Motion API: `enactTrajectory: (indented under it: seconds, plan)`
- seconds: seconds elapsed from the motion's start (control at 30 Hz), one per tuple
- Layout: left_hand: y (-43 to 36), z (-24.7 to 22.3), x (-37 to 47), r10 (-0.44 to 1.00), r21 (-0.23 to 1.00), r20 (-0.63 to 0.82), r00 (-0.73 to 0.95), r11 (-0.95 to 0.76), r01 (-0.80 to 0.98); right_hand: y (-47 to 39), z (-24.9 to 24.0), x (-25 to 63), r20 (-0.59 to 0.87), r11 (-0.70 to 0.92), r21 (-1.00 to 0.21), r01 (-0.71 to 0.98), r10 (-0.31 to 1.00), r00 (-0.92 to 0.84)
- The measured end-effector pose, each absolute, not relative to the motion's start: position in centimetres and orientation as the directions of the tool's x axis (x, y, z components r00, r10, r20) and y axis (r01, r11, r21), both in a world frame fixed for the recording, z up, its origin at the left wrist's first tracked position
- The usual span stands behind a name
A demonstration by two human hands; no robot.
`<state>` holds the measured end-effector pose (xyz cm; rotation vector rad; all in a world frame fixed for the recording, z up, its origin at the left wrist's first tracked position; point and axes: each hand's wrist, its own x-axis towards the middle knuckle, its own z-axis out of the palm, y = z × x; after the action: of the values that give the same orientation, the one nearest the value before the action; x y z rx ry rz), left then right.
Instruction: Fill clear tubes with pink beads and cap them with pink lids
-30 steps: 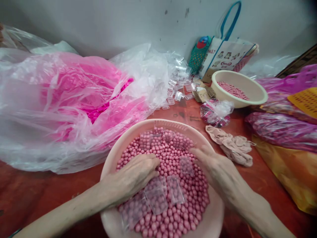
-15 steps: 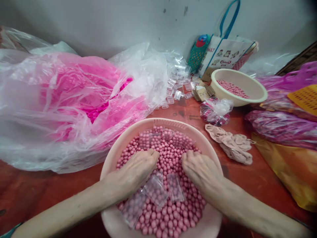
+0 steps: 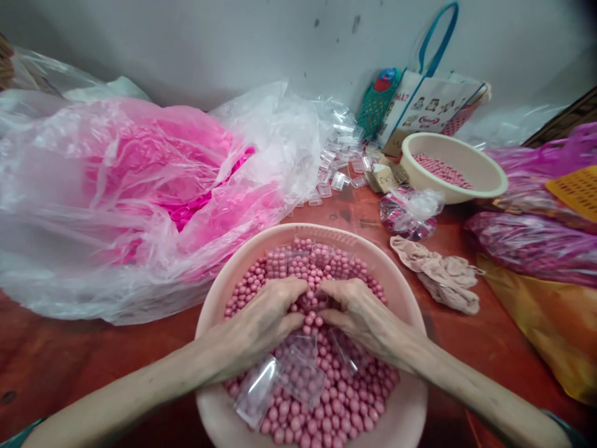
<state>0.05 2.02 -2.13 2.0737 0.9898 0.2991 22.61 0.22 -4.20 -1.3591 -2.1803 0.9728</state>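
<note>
A wide pale-pink basin [image 3: 413, 410] full of round pink beads [image 3: 298, 417] stands in front of me. Over the beads' middle, my left hand [image 3: 268, 314] and my right hand [image 3: 361, 317] face each other with fingers and thumbs curved. Beads lie cupped between their fingertips; whether a clear case is also there I cannot make out. Below my left hand, an empty-looking clear plastic case [image 3: 256, 389] and another clear case [image 3: 303, 376] rest on the beads. A further clear case [image 3: 345, 348] leans under my right hand. Bead-filled clear cases [image 3: 284, 262] lie near the far rim.
Left of the basin spreads a big clear bag [image 3: 153, 180] with bright pink contents. Small clear cases [image 3: 338, 165] are heaped behind. A cream bowl [image 3: 499, 183] of beads, a tied bag [image 3: 410, 214], beige crumpled cloth [image 3: 438, 274] and a yellow bag [image 3: 545, 323] are at right.
My hands have come together from either side of the bead pile, fingertips now close around beads in the middle. The clear cases below them have shifted and tilted slightly.
</note>
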Motion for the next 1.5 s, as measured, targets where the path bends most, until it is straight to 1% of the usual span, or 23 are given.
enactTrajectory:
  seconds: [0.1,0.2,0.27,0.33,0.47,0.53,0.6,0.67,0.73,0.77,0.83,0.9,0.93,1.0,1.07,1.2,1.27,1.33,1.4,1.43,1.5]
  plan:
    - [2.3,-1.9,0.5,0.75,0.774,-0.152,0.644,-0.315,0.549,0.5,-3.1,22.0,-0.104,0.221,-0.789,0.573,0.871,-0.48]
    - [2.1,-2.2,0.3,0.777,0.777,-0.118,0.618,-0.316,0.545,0.5,-2.0,21.7,-0.112,0.137,-0.866,0.481,0.885,-0.452]
    - [1.9,-2.5,-0.1,0.786,0.766,-0.087,0.612,-0.34,0.545,0.3,-1.8,21.7,-0.1,0.111,-0.891,0.44,0.897,-0.43]
    - [1.7,-2.7,-0.5,0.784,0.753,-0.067,0.618,-0.367,0.547,0.1,-1.8,21.9,-0.104,0.101,-0.879,0.465,0.913,-0.394]
    - [1.4,-2.9,-0.7,0.776,0.719,-0.039,0.63,-0.416,0.557,-0.2,-1.7,22.6,-0.141,0.098,-0.785,0.612,0.933,-0.331]
    - [1.4,-2.8,-0.5,0.774,0.693,-0.034,0.632,-0.437,0.574,-0.3,-1.5,23.2,-0.145,0.073,-0.74,0.668,0.954,-0.264]
    - [1.4,-2.6,-0.3,0.771,0.673,-0.029,0.637,-0.456,0.583,-0.3,-1.3,23.9,-0.136,0.04,-0.726,0.687,0.97,-0.2]
    - [1.8,-2.2,0.3,0.779,0.672,0.026,0.627,-0.478,0.566,-0.3,-1.0,24.4,-0.15,0.026,-0.728,0.685,0.969,-0.197]
    - [2.5,-1.5,1.2,0.779,0.681,0.086,0.621,-0.501,0.534,-0.5,-0.8,24.5,-0.158,0.053,-0.707,0.705,0.96,-0.23]
    - [2.9,-1.1,1.8,0.761,0.687,0.108,0.64,-0.523,0.505,-0.6,-0.7,24.5,-0.156,0.077,-0.686,0.723,0.955,-0.251]
    - [3.8,-0.1,2.9,0.659,0.697,0.115,0.743,-0.586,0.412,-0.8,-0.6,24.4,-0.154,0.124,-0.658,0.743,0.943,-0.295]
    - [4.5,0.6,3.9,0.522,0.708,0.095,0.848,-0.634,0.311,-0.9,-0.7,24.4,-0.16,0.149,-0.678,0.72,0.926,-0.342]
    - [4.7,0.8,4.2,0.475,0.712,0.084,0.876,-0.644,0.281,-1.0,-0.9,24.5,-0.16,0.151,-0.698,0.7,0.92,-0.358]
    - [4.9,1.0,4.5,0.423,0.72,0.046,0.905,-0.642,0.263,-1.3,-1.2,24.8,-0.157,0.147,-0.731,0.666,0.914,-0.373]
    - [4.9,0.8,4.2,0.399,0.736,0.042,0.916,-0.632,0.242,-1.5,-1.5,25.1,-0.159,0.14,-0.747,0.65,0.912,-0.379]
    - [4.8,0.3,3.3,0.435,0.762,0.096,0.895,-0.611,0.216,-1.6,-1.1,25.3,-0.193,0.1,-0.746,0.658,0.914,-0.357]
    - [5.1,0.1,3.1,0.471,0.755,0.089,0.878,-0.607,0.249,-1.5,-0.7,25.3,-0.226,0.063,-0.739,0.671,0.915,-0.335]
    - [5.5,-0.1,3.2,0.534,0.733,0.056,0.844,-0.596,0.329,-1.4,-0.5,25.5,-0.226,0.024,-0.747,0.665,0.931,-0.287]
    - [5.7,-0.3,3.2,0.607,0.704,0.022,0.794,-0.574,0.419,-1.4,-0.5,25.8,-0.16,-0.008,-0.745,0.667,0.973,-0.168]
    - [5.8,-0.4,3.2,0.63,0.69,0.015,0.776,-0.568,0.449,-1.4,-0.6,26.0,-0.117,-0.023,-0.725,0.688,0.989,-0.09]
    - [5.6,-0.4,2.8,0.65,0.659,0.012,0.76,-0.577,0.482,-1.4,-0.9,26.3,-0.041,-0.047,-0.641,0.766,0.999,0.027]
